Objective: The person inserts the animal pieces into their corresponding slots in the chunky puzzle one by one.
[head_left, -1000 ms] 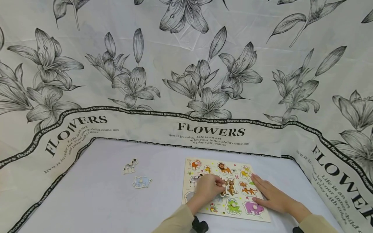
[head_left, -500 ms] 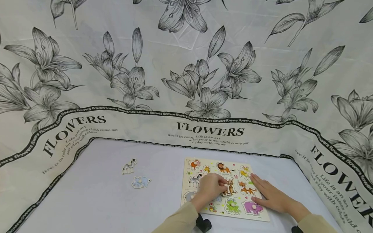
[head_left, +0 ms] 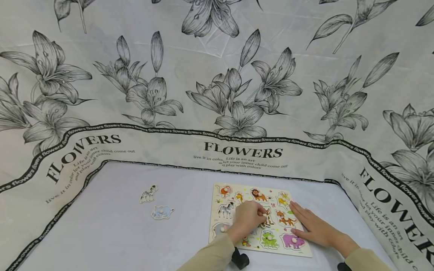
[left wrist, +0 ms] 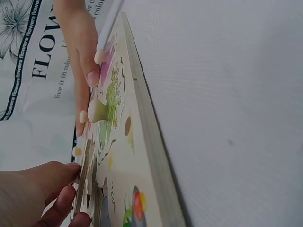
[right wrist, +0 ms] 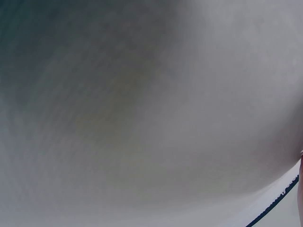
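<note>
The wooden animal puzzle board (head_left: pixel 234 184) lies on the white table. My left hand (head_left: pixel 246 219) reaches over its middle and pinches a brown kangaroo puzzle piece (head_left: pixel 269 218), which the fingers partly cover. From the left wrist view, this piece (left wrist: pixel 83 177) is seen edge-on, tilted and close over its spot on the board. My right hand (head_left: pixel 315 227) rests with straight fingers on the board's right edge, beside the tiger piece (head_left: pixel 286 218) and the purple hippo piece (head_left: pixel 293 241). A green frog piece (head_left: pixel 269 239) sits in its slot.
Left of the board lie a loose zebra piece (head_left: pixel 148 194) and a blue rhino piece (head_left: pixel 162 212). Lion (head_left: pixel 259 195), monkey (head_left: pixel 224 191) and yellow animal pieces (head_left: pixel 283 200) line the board's top row. A flower-printed cloth (head_left: pixel 237 148) rises behind the table. Mostly blurred pale surface fills the right wrist view.
My left hand has shifted slightly on the board, still pinching the kangaroo piece, and turned a little with it. The right hand stays on the board's edge. The head view has drifted slightly.
</note>
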### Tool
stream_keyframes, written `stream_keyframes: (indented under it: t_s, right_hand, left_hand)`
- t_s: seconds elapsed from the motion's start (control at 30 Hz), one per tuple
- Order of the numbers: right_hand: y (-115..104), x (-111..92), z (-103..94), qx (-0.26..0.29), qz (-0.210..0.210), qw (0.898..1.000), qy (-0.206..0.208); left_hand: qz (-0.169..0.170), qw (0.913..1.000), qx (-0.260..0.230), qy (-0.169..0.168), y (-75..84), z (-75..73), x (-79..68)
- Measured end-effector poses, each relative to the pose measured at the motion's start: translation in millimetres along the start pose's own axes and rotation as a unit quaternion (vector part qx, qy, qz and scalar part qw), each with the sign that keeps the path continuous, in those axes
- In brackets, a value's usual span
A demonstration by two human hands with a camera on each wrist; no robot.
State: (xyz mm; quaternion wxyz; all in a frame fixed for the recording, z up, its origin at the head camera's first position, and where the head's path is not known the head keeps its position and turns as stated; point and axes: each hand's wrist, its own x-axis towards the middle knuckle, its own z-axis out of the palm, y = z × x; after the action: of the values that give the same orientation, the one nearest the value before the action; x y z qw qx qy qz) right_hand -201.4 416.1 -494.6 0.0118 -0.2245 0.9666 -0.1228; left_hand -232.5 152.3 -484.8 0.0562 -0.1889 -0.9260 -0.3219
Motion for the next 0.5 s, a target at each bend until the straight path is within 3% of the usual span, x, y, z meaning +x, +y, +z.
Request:
stream_keyframes:
  t_s: [0.5]
  right_hand:
    - [0.2,0.1,-0.5,0.005,0.003,1.0,-0.005]
  left_hand:
    - [0.0,1.0,-0.004,0.008,0.8,6.1,0.9]
